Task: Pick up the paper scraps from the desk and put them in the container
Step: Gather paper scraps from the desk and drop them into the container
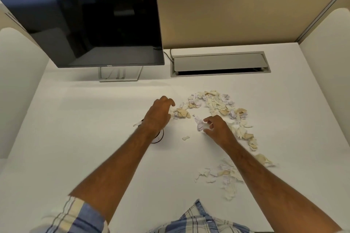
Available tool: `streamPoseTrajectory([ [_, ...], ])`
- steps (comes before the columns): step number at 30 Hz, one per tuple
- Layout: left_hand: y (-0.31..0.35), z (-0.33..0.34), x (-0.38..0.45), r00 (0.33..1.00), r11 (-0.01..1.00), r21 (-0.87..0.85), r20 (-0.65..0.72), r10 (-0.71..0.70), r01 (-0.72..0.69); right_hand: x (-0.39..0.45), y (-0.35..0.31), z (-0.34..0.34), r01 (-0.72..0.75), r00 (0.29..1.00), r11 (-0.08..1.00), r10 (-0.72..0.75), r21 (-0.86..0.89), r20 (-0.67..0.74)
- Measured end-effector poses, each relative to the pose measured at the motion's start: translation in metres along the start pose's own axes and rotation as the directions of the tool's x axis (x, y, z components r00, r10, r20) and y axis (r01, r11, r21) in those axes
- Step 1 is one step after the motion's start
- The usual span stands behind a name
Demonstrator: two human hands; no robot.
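Note:
Torn paper scraps, white, tan and pale lilac, lie in a curved band across the right half of the white desk. Another patch of scraps lies nearer me. My right hand pinches a small clump of pale scraps between thumb and fingers. My left hand hovers with loosely curled fingers over a clear round container, hiding most of it; only a dark rim arc shows. Its fingertips are close to a few tan scraps. A single scrap lies between my hands.
A dark Dell monitor on a stand occupies the back left. A grey cable hatch is set into the desk at the back right. Beige partition panels wall the desk at the back and sides.

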State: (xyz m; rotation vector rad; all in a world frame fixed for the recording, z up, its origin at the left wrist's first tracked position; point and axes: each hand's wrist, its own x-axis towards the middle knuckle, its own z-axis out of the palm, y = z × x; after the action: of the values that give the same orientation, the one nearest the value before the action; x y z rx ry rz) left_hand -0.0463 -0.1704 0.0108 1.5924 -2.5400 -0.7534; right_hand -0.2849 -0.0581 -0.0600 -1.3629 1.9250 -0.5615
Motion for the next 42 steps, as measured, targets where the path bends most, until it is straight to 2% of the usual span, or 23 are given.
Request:
streamPoseTrajectory([
  [6, -0.008, 0.003, 0.040, 0.960, 0.962, 0.270, 0.276, -0.038, -0.039, 0.005, 0.000, 0.008, 0.096, 0.993, 0.994, -0.092, -0.054, 0.078],
  [9, -0.011, 0.009, 0.050, 0.929, 0.947, 0.315, 0.365, -0.059, -0.064, 0.010, -0.002, 0.013, 0.159, 0.984, 0.984, -0.152, -0.085, 0.088],
  [12, -0.011, 0.016, 0.053, 0.916, 0.940, 0.331, 0.397, -0.062, -0.079, 0.013, -0.004, 0.015, 0.200, 0.978, 0.973, -0.190, -0.118, 0.088],
  [17, -0.007, 0.021, 0.054, 0.931, 0.928, 0.362, 0.362, -0.053, -0.088, 0.017, -0.006, 0.015, 0.211, 0.974, 0.972, -0.201, -0.106, 0.101],
  [21, -0.005, 0.022, 0.056, 0.931, 0.921, 0.380, 0.359, -0.060, -0.087, 0.018, -0.004, 0.017, 0.154, 0.984, 0.983, -0.145, -0.095, 0.101],
  [27, -0.009, 0.016, 0.057, 0.921, 0.971, 0.228, 0.357, -0.153, 0.072, 0.017, -0.002, 0.014, 0.115, 0.988, 0.984, -0.099, -0.138, 0.116],
  [32, -0.015, -0.011, 0.052, 0.960, 0.984, 0.054, 0.216, -0.179, 0.172, 0.012, -0.005, 0.012, 0.069, 0.994, 0.996, -0.063, -0.062, 0.085],
  [38, -0.030, -0.058, 0.014, 0.983, 0.978, -0.099, 0.054, -0.178, 0.182, 0.006, -0.017, 0.008, 0.004, 1.000, 0.995, -0.006, 0.096, 0.021],
  [42, -0.044, -0.067, -0.021, 0.979, 0.972, -0.120, 0.016, -0.203, 0.203, 0.003, -0.038, 0.008, 0.025, 1.000, 0.981, -0.027, 0.192, 0.012],
])
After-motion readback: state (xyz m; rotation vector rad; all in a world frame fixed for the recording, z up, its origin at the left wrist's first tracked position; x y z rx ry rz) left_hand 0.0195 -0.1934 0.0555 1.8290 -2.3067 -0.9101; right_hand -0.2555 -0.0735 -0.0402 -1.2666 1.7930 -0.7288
